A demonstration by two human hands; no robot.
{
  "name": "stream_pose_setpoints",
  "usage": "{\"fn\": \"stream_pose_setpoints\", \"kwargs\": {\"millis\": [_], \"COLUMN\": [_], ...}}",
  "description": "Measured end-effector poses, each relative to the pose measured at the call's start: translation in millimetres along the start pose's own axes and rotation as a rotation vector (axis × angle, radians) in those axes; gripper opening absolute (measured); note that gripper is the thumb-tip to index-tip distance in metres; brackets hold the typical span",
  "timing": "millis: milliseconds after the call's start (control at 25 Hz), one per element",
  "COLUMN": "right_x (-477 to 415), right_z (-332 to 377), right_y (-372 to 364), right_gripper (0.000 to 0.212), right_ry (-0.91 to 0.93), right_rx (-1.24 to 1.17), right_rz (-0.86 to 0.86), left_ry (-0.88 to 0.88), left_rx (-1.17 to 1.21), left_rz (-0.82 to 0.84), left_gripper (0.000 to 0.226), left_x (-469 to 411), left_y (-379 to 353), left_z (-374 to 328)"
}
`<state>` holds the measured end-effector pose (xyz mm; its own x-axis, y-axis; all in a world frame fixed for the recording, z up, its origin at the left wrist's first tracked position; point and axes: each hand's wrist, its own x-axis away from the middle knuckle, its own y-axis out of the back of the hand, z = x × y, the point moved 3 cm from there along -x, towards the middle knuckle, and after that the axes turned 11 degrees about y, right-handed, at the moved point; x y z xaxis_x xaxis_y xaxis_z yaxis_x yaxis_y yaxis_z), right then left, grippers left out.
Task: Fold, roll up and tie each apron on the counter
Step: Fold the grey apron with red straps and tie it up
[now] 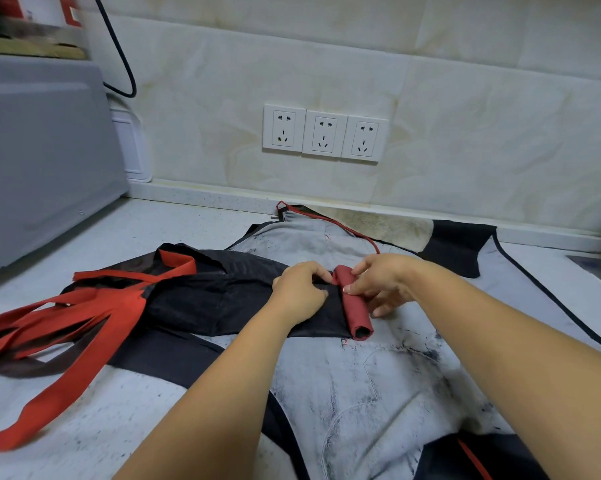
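Risk, loose roll: the dark red roll (356,313) is short and has only just begun. If either hand eases, it could spring open, since the cloth looks slippery.
Risk, skew: the hands sit near the roll's far end, and its near end is free. Uneven pressure would likely make it cone.
Risk, tangled ties: the long red fabric straps (84,313) lie in a loose heap at 8 o'clock and may snag or drag as the rolling advances.
Risk, wrong layer: the stained grey-white apron with black trim (378,393) lies underneath and could be caught up in the roll.
Left hand (299,292): fingers curled, pinching the black fabric apron (222,296) right against the roll.
Right hand (378,282): thumb and fingers wrapped over the roll, holding it.
Apron's look: folded into a narrow black band with a slight sheen, creased, and red at its rolled end.
Apron's place: just below centre, running from 8 o'clock towards 4 o'clock on the pale speckled counter (153,223).
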<state>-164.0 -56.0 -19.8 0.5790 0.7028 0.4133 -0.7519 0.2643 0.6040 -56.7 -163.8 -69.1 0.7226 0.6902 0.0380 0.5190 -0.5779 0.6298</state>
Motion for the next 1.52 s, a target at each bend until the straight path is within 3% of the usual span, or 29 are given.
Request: {"fn": "stream_pose_setpoints", "kwargs": {"millis": [120, 240, 400, 480, 560, 640, 760, 920, 1040, 1120, 1320, 1440, 1520], "right_x": [0, -4, -8, -8, -7, -4, -4, -10, -12, -8, -6, -10, -14], "right_z": [8, 21, 21, 20, 25, 27, 20, 28, 39, 43, 42, 45, 42], "right_y": [-14, -30, -50, -56, -54, -42, -36, -54, -70, -80, -77, -63, -59], "right_gripper": [0.020, 0.017, 0.034, 0.033, 0.026, 0.018, 0.027, 0.021, 0.040, 0.035, 0.034, 0.024, 0.016], "right_ry": [-0.033, 0.106, 0.263, 0.295, 0.305, 0.239, 0.110, 0.123, 0.175, 0.218, 0.254, 0.234, 0.198], "right_rx": [0.131, 0.304, 0.527, 0.556, 0.503, 0.303, 0.092, 0.183, 0.384, 0.479, 0.574, 0.405, 0.140], "right_rz": [-0.045, -0.192, -0.369, -0.352, -0.243, -0.164, -0.146, -0.220, -0.386, -0.457, -0.346, -0.238, -0.220], "left_ry": [0.004, 0.036, 0.089, 0.097, 0.094, 0.099, 0.108, 0.137, 0.179, 0.190, 0.206, 0.199, 0.212], "left_rx": [0.122, 0.266, 0.445, 0.470, 0.452, 0.424, 0.433, 0.554, 0.709, 0.780, 0.804, 0.769, 0.758], "left_rz": [-0.032, -0.009, 0.002, 0.005, 0.003, -0.012, -0.031, -0.050, -0.084, -0.094, -0.087, -0.093, -0.096], "left_gripper": [0.025, 0.027, 0.038, 0.040, 0.041, 0.042, 0.043, 0.046, 0.044, 0.040, 0.032, 0.031, 0.030], "left_x": [-1, -1, 0, -1, -2, -3, -2, 2, 2, 1, -1, -3, -4], "left_y": [2, 3, 7, 6, 6, 5, 6, 10, 14, 14, 13, 11, 11], "left_z": [4, 6, 7, 7, 8, 8, 8, 7, 10, 13, 12, 12, 14]}}
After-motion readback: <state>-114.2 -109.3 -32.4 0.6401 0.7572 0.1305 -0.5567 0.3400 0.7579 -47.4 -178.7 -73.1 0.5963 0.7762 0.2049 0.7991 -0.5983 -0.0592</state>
